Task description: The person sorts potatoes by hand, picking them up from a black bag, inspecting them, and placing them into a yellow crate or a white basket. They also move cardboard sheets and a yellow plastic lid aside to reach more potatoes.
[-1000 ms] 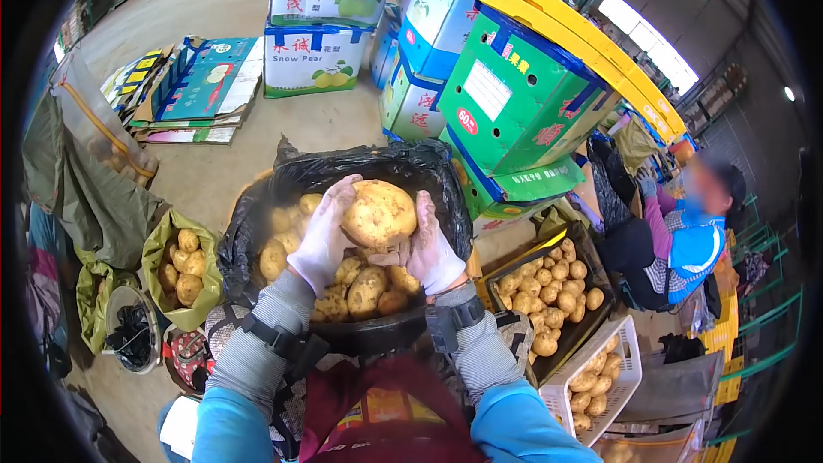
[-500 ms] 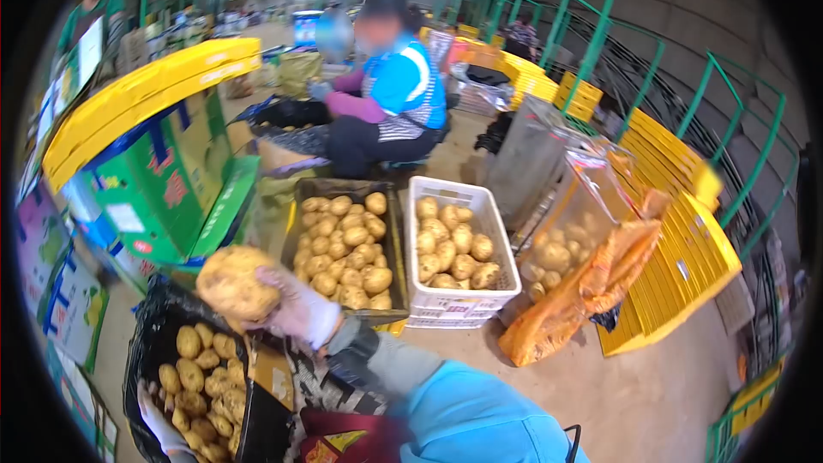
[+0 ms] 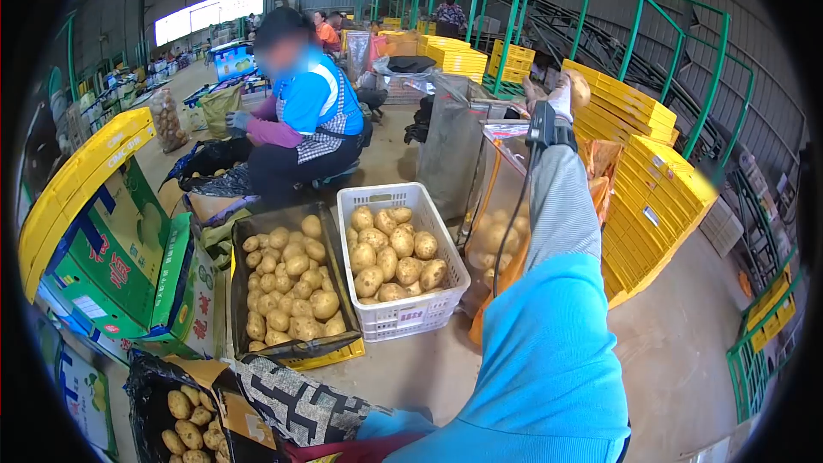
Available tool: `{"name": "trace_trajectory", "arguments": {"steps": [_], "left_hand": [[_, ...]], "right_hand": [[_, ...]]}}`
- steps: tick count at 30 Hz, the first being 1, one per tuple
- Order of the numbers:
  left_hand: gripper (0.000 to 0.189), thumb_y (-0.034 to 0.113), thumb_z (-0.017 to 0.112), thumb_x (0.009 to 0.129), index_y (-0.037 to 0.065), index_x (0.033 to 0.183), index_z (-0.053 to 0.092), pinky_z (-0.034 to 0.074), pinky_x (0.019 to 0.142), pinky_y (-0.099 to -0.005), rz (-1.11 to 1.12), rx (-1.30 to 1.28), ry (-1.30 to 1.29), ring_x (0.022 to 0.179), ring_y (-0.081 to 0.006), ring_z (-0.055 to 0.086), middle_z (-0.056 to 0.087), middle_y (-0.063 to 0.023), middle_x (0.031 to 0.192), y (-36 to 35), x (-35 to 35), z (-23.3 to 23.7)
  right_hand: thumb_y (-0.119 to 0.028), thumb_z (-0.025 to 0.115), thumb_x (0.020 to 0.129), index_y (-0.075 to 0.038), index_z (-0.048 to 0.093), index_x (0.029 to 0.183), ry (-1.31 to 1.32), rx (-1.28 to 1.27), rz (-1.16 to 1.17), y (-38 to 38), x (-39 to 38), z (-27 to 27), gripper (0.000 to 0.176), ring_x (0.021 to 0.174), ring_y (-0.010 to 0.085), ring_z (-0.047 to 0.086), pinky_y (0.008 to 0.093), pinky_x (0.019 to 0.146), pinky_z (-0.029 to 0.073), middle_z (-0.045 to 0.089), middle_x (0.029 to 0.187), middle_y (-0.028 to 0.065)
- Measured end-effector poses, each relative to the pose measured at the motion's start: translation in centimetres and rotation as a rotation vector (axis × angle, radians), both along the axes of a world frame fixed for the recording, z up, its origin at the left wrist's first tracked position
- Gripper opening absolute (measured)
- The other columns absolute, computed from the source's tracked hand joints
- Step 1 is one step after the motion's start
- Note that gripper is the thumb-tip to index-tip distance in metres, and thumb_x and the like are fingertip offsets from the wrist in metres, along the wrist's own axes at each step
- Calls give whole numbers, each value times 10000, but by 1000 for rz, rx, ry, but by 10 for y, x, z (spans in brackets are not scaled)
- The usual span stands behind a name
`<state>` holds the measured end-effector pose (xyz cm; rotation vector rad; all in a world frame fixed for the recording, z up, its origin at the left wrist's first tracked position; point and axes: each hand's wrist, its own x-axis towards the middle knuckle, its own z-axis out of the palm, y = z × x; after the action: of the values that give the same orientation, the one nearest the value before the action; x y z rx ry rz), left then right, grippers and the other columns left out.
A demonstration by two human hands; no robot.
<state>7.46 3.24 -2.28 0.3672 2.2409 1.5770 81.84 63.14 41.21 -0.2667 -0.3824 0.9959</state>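
Note:
My right arm stretches far out to the upper right. At its end my gloved right hand has a potato at its fingers, above an orange mesh bag and a clear bag of potatoes. My left hand is out of view. At the lower left stands a box lined with black plastic, with loose potatoes in it. In front of me, a black-lined yellow crate and a white crate both hold potatoes.
A co-worker in blue crouches ahead beside a black-lined container. Green cartons under a yellow crate stand at left. Stacked yellow crates and green metal frames line the right.
My right hand has swung with a potato from above the black-lined box to the far upper right. My left hand has gone out of view. The camera view has turned right.

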Motion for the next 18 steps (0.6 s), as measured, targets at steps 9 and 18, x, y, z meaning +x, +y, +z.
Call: {"name": "trace_trajectory", "arguments": {"steps": [9, 18], "left_hand": [[240, 249, 608, 911, 135, 1122, 614, 479, 577, -269, 225, 30, -140, 727, -117, 597, 620, -3, 845, -21, -47, -66], [312, 26, 563, 879, 22, 1191, 576, 442, 785, -223, 337, 254, -126, 900, -92, 544, 605, -25, 1043, -8, -12, 37]], "right_hand": [[-427, 574, 971, -109, 498, 1343, -1137, -33, 824, 10, -313, -146, 495, 1033, 200, 620, 356, 877, 505, 595, 1227, 103], [-299, 624, 958, -52, 517, 1356, -2013, 896, 1645, -224, -663, -311, 480, 1097, 161, 598, 307, 913, 500, 610, 1218, 65]]}}
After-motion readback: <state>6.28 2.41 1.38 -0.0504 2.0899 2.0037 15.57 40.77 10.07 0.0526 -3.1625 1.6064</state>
